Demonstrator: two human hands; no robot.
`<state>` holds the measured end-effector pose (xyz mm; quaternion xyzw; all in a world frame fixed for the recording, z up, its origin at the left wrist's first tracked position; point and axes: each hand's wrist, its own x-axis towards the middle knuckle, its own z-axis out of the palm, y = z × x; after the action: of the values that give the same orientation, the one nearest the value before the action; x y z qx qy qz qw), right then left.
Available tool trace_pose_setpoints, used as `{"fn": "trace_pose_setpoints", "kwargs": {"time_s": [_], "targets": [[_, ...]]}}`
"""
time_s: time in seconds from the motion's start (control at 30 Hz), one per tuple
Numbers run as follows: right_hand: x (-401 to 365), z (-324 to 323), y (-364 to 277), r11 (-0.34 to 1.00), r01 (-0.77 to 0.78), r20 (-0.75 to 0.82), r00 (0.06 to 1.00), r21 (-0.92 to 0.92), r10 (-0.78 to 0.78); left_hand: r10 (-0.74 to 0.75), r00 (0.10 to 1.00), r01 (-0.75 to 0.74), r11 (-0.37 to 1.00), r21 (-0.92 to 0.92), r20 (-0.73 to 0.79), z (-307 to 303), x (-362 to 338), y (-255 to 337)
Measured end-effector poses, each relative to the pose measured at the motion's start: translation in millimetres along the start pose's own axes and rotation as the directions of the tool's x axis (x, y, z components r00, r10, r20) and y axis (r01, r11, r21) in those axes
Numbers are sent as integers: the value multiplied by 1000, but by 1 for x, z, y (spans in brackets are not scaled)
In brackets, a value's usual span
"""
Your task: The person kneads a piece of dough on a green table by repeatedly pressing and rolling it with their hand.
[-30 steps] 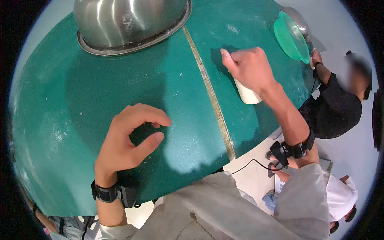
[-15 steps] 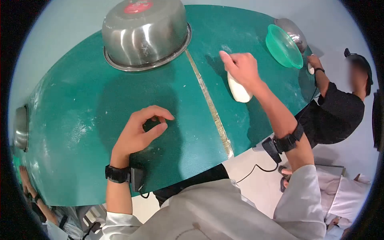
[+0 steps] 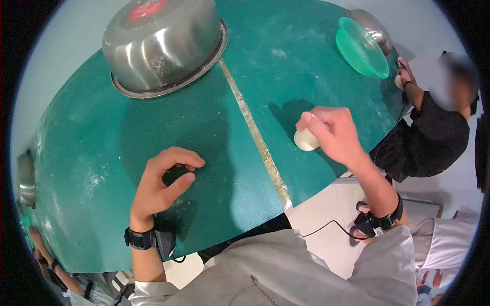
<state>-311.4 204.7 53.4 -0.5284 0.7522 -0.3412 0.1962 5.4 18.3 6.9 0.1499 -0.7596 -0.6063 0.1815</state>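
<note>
My right hand (image 3: 335, 133) is closed and presses on a pale piece of dough (image 3: 305, 141) on the green table (image 3: 265, 81). Part of the dough is hidden under the fingers and palm. Over the left part of the tabletop hovers my left hand (image 3: 162, 181), loosely curved with thumb and fingers apart and nothing between them. Its shadow falls on the surface nearby.
An upturned steel basin (image 3: 163, 48) stands at the back left. A green plastic bowl (image 3: 361, 48) leans against another metal bowl (image 3: 375, 30) at the far right. One small steel bowl (image 3: 26, 178) sits at the left edge. A co-worker (image 3: 434, 132) handles dough at right.
My right hand has drawn the dough back toward me, and the dough now shows as a shorter, rounder shape. The view has shifted slightly. My left hand stays loosely curved.
</note>
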Motion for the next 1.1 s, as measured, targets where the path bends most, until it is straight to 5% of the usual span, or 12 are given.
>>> {"fn": "trace_pose_setpoints", "kwargs": {"time_s": [0.07,0.1,0.17,0.43,0.5,0.67,0.73,0.87,0.93,1.03,1.07,1.1], "targets": [[3,15,21,916,194,-120,961,-350,-249,49,998,-51,997,62,35,-2,1,-2],[13,21,24,916,200,-111,961,-348,-252,44,999,-45,997,61,27,-2,2,-1],[54,37,24,785,372,-153,852,-494,-500,-14,1000,14,1000,-9,28,-2,3,4],[109,43,19,669,275,-91,884,-691,-458,7,999,-8,999,35,36,3,-1,0],[100,41,11,777,135,-90,967,-615,-239,-12,1000,10,999,49,26,4,-2,5],[62,30,12,883,156,-180,949,-443,-258,-56,998,56,997,59,-4,3,-4,6],[46,24,13,831,406,-207,838,-380,-504,-50,999,51,997,57,-9,3,-2,4],[18,8,3,729,545,-194,729,-414,-656,-47,999,47,998,34,-26,5,-2,2],[2,-9,4,927,364,118,928,-86,-354,-60,998,61,998,31,-24,4,-2,2],[-10,-22,-18,948,169,195,974,-269,-118,-56,998,57,998,37,-25,4,-2,2],[-13,-11,-5,886,312,56,948,-342,-312,-37,999,38,998,48,-24,5,-1,2],[-11,-5,-2,886,310,60,949,-346,-308,-36,999,37,998,40,-24,6,0,1]]}}
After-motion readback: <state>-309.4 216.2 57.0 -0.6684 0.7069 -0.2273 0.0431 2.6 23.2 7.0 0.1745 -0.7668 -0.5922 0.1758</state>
